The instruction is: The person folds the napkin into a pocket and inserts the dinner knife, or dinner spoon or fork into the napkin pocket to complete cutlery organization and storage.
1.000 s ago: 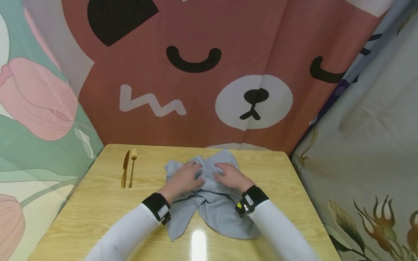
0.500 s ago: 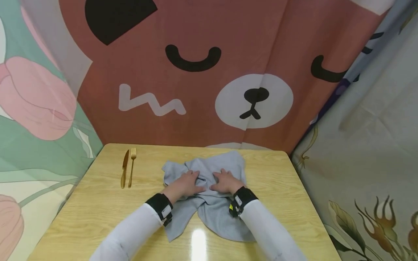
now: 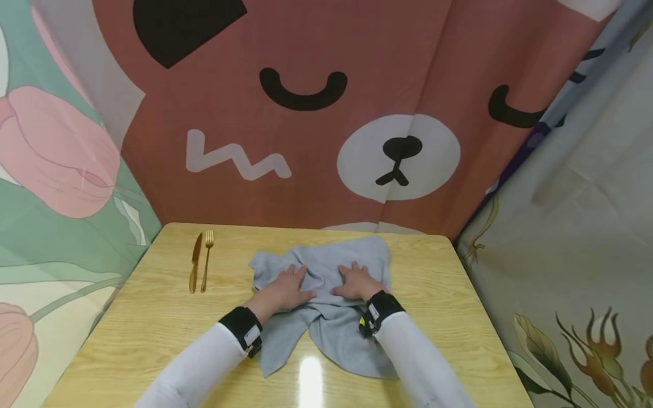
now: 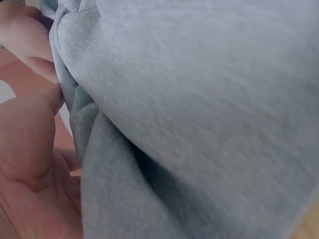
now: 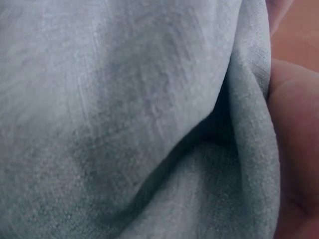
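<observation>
A grey cloth point(image 3: 326, 258) lies rumpled on the table, its back part spread wide and its front parting into two flaps. My left hand point(image 3: 285, 289) rests on the cloth's left half, fingers spread and pointing away from me. On the right half my right hand point(image 3: 357, 282) presses down, also with spread fingers. In the left wrist view the cloth point(image 4: 199, 99) fills most of the picture, with folds beside the left hand point(image 4: 30, 149). The right wrist view shows a deep crease in the cloth point(image 5: 124, 99) next to the right hand point(image 5: 296, 134).
A gold knife point(image 3: 195, 263) and a gold fork point(image 3: 207, 260) lie side by side at the table's back left. The wooden table point(image 3: 433, 317) meets a brown curtain point(image 3: 229, 198) with a bear print at its back edge. Patterned curtains hang at both sides.
Both hands have come down onto the cloth and moved slightly toward me, then a little apart. The back part of the cloth has spread wider and flatter, mostly to the right.
</observation>
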The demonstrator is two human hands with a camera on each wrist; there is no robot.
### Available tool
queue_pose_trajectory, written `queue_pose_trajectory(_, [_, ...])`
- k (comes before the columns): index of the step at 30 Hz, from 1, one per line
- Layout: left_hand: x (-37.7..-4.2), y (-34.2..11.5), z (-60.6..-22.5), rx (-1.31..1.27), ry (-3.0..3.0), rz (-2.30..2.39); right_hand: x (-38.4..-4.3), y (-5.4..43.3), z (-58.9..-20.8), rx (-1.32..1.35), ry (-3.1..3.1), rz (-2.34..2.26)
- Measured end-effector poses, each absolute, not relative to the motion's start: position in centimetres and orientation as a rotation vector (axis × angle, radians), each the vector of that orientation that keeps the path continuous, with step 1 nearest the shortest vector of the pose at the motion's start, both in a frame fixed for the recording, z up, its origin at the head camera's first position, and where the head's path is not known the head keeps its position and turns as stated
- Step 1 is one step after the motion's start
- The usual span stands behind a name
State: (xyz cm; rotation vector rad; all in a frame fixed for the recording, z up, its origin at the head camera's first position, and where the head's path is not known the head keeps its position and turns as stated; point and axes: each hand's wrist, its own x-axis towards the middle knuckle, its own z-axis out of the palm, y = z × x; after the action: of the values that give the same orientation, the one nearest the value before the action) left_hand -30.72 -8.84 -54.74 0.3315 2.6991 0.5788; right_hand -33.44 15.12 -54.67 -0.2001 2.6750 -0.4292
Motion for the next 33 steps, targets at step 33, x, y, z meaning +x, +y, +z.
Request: queue_pose_trajectory(33, [-33.4, -10.4, -54.9, 0.19, 2.723, 0.427, -34.9, 15.5, -55.1, -0.135, 2.791, -0.35])
